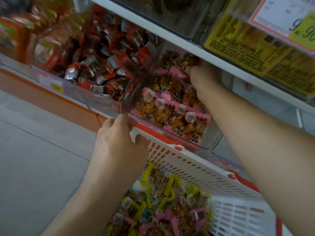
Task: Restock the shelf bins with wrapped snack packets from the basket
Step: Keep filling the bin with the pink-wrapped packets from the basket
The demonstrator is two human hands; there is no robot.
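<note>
A white slotted basket [196, 166] sits low in front of me, holding several yellow and pink wrapped snack packets [158, 198]. My left hand [119, 142] grips the basket's rim at its far left corner. Above it, a clear shelf bin [209, 142] holds several pink-edged snack packets [172, 108]. My right hand [202, 77] reaches deep into that bin under the upper shelf, its fingers curled round a pink-edged packet [187, 61] at the back.
Left of the pink bin, another clear bin [76, 92] is full of red and silver wrapped snacks. A white shelf board [170, 29] hangs close above my right hand, with yellow packets [255, 53] and a price tag [289, 14] above. Grey floor [34, 159] lies to the left.
</note>
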